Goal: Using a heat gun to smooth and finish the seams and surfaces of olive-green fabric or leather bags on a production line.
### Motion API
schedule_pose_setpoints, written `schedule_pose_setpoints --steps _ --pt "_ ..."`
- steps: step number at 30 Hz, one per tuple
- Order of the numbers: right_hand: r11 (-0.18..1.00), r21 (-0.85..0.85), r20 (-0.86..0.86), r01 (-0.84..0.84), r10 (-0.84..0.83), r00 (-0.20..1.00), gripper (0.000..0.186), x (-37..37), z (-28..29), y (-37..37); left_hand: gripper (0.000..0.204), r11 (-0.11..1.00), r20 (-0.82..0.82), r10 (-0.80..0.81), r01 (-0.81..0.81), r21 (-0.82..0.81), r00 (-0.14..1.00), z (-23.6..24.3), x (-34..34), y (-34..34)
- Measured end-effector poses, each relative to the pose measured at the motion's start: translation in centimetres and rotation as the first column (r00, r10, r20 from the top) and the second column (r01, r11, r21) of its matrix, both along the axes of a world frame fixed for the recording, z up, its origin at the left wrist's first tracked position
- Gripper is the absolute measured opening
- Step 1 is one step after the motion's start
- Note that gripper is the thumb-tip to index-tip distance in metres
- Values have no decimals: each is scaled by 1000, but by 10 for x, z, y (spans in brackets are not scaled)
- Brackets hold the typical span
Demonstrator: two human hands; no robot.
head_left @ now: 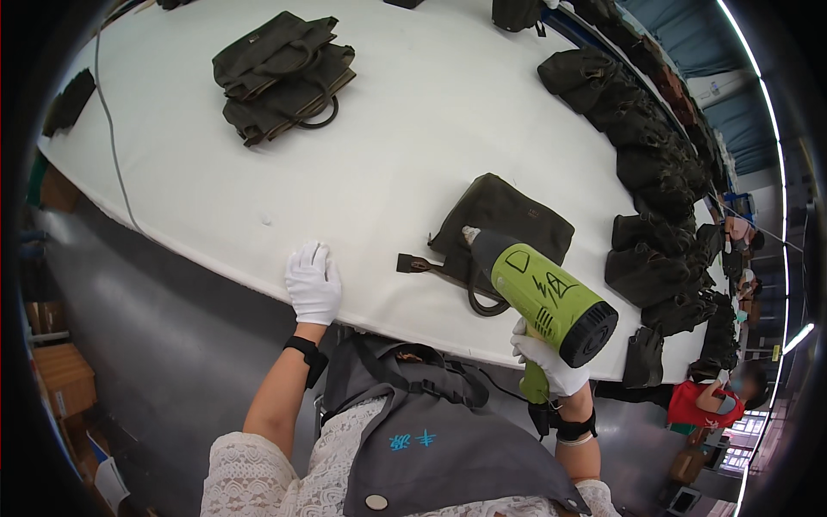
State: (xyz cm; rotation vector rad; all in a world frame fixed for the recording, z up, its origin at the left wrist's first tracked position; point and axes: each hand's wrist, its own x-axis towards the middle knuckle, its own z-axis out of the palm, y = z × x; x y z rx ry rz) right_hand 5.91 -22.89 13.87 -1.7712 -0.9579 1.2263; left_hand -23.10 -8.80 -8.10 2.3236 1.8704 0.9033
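Right hand (551,362) gripping heat gun (543,293), seemingly level

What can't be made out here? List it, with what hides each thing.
- Head view: the right hand grips the green heat gun, whose body hides the fingers and trigger.
- The dark bag under the nozzle is partly covered by the gun.
- The row of bags along the far right bends and blurs at the fisheye rim.
- The left hand rests on the table edge; its palm is hidden.

The heat gun (544,297) is smooth green plastic with a metal nozzle. The bag (508,226) is matt olive cloth. The table (405,129) looks white and matt.
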Motion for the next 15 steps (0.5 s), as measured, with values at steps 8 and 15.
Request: schedule_pose_setpoints --steps 8,15 --pt "994 30 41 106 -107 993 12 17 7 22 25 1000 24 -19 19 -12 1000 1 0 0" --pt "995 81 40 53 -56 998 10 25 17 48 23 1000 27 -10 11 -29 1000 1 -1 -1"
